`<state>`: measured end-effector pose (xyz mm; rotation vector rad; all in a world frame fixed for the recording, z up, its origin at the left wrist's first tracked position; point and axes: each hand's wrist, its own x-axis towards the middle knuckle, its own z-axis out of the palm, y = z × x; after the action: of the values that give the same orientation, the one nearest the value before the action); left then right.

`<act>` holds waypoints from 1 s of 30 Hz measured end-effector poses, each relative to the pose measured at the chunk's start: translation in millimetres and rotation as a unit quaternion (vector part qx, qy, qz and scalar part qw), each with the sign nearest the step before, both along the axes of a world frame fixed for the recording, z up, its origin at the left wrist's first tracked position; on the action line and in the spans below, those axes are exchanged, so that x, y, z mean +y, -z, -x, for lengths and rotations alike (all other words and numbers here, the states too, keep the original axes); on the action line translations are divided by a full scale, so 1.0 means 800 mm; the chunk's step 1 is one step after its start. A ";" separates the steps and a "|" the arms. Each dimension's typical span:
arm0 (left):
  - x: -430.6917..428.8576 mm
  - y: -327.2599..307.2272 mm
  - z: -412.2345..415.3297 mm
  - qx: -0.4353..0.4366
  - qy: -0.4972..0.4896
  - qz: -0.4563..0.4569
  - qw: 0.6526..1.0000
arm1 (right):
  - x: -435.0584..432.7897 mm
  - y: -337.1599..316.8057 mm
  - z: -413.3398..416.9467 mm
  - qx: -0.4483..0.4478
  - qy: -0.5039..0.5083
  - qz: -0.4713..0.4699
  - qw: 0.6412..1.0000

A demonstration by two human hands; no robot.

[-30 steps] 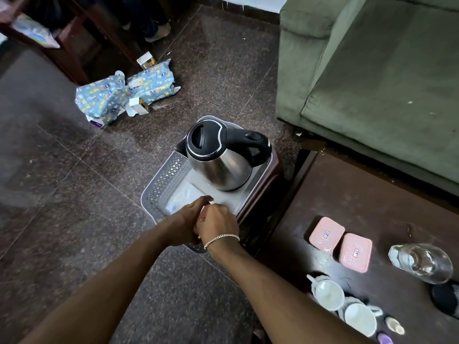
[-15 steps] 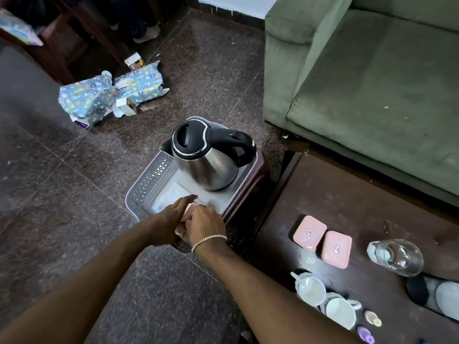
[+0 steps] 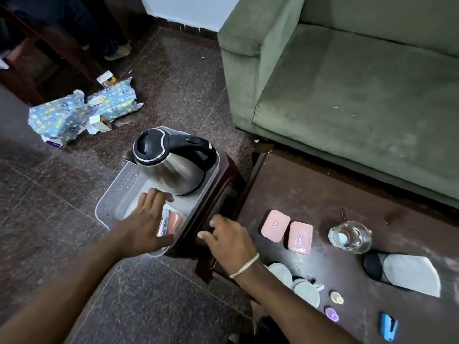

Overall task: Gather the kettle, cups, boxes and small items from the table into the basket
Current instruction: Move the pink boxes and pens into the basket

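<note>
A steel kettle (image 3: 171, 167) with a black lid and handle stands in the grey basket (image 3: 111, 194), which rests on a dark stool (image 3: 223, 180). A pink box (image 3: 173, 220) lies in the basket's near end. My left hand (image 3: 146, 222) hovers flat over the basket, fingers spread, partly covering that box. My right hand (image 3: 228, 238) is in the air between the stool and the dark table (image 3: 323, 194), fingers loosely curled and holding nothing. On the table are two pink boxes (image 3: 275, 225) (image 3: 300, 236), two white cups (image 3: 282, 274) (image 3: 306, 292) and a glass (image 3: 350, 237).
Small items lie at the table's near edge: a cream bottle (image 3: 336, 297), a purple cap (image 3: 331, 313) and a blue object (image 3: 388, 326). A black-and-grey thing (image 3: 402, 271) sits right of the cups. A green sofa (image 3: 347, 83) stands behind the table. Wrapped parcels (image 3: 82, 112) litter the floor.
Both hands were together at the basket's near rim on a pink box. The box now lies in the basket, my left hand has spread open and my right hand has swung right toward the table.
</note>
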<state>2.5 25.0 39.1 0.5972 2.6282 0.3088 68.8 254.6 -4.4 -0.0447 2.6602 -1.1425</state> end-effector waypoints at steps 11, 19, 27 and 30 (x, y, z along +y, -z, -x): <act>0.224 0.101 -0.023 -0.028 0.143 -0.032 0.989 | 0.219 0.077 -0.056 -0.038 -0.003 -0.260 0.965; 0.325 0.171 -0.015 -0.036 0.214 0.094 0.972 | 0.258 0.115 -0.048 -0.080 -0.072 -0.327 0.939; 0.336 0.191 -0.029 -0.054 0.207 0.135 0.968 | 0.259 0.141 -0.057 -0.105 -0.104 -0.341 0.928; 0.330 0.194 -0.031 -0.035 0.239 0.126 0.962 | 0.257 0.143 -0.059 -0.099 -0.092 -0.339 0.931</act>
<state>27.5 288.9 -116.3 1.0736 2.3090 -0.1493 115.8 460.4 -118.5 -0.0481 2.6407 -0.1248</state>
